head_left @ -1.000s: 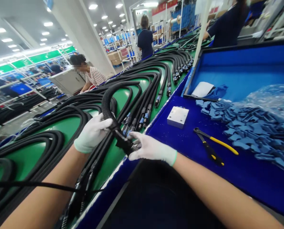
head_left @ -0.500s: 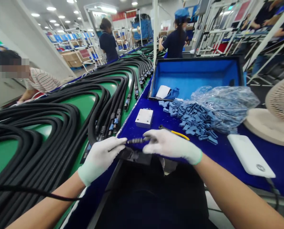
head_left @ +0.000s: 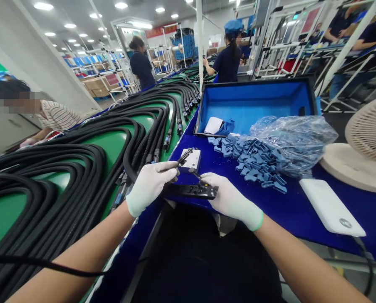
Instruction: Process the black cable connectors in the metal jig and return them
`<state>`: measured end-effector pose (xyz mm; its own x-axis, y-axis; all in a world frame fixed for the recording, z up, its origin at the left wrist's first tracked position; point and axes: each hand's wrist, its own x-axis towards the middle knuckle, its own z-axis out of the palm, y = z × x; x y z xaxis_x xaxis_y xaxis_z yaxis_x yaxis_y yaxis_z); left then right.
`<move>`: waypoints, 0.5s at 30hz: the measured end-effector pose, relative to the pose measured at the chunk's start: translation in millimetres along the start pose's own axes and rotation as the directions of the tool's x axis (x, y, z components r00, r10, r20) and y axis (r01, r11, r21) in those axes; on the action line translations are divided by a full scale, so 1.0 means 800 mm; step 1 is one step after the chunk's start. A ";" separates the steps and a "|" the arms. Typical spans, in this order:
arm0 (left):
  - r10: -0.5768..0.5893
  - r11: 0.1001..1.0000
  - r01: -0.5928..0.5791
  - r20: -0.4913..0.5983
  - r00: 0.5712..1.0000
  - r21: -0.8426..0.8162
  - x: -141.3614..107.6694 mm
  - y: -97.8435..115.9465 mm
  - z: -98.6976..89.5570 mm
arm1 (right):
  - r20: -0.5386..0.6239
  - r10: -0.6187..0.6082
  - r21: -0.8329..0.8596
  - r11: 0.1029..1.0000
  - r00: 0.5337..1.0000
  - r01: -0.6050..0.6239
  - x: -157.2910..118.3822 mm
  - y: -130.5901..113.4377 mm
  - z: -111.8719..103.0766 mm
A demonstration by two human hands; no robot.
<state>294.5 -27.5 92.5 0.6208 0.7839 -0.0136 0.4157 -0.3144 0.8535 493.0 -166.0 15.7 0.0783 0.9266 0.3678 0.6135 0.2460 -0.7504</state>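
Note:
My left hand (head_left: 153, 183), in a white glove, is closed on a black ribbed cable end (head_left: 184, 158). The ribbed piece points up and right, in front of a white block (head_left: 194, 159) on the blue table. My right hand (head_left: 227, 198), also gloved, is closed around a dark-headed tool (head_left: 197, 174); a little yellow shows by the fingers, and the rest of it is hidden, so its kind is unclear. Just below the tool lies a long black fixture (head_left: 192, 191) at the table's near edge, with the right fingers beside its right end.
Thick black hoses (head_left: 80, 168) lie in curves on the green surface to the left. Blue plastic clips (head_left: 257, 160) are heaped beside a clear plastic bag (head_left: 292, 136) and a blue bin (head_left: 257, 101). A white power bank (head_left: 331, 206) and a fan (head_left: 371, 122) stand right. Several people work nearby.
The yellow-handled tool has left its place on the table and appears in my right hand. My left hand has risen to the right, tilting the ribbed cable end upward, away from the right fingers.

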 end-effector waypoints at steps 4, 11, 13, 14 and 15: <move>0.071 0.995 -0.072 0.016 0.997 0.067 0.003 0.000 0.000 | 0.039 -0.190 0.249 0.953 0.981 0.174 0.018 -0.028 -0.001; 0.063 0.996 -0.063 0.011 0.998 0.063 0.003 -0.009 0.002 | 0.073 -0.203 0.177 0.966 0.977 0.187 0.021 -0.027 0.002; 0.034 0.999 -0.036 0.040 0.999 0.032 0.003 -0.009 0.006 | 0.071 -0.155 0.125 0.981 0.985 0.146 0.018 -0.020 0.006; 0.033 0.999 -0.034 0.040 0.999 0.015 0.004 -0.007 0.008 | 0.070 -0.128 0.087 0.989 0.989 0.122 0.016 -0.016 0.009; 0.040 0.999 -0.040 0.028 0.999 0.001 0.005 -0.004 0.011 | 0.067 -0.106 0.048 0.994 0.992 0.103 0.014 -0.013 0.011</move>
<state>301.6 -27.9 85.0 0.6555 0.7552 0.0059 0.3909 -0.3460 0.8529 480.7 -155.5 22.9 -0.0403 0.9123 0.4075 0.5798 0.3535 -0.7341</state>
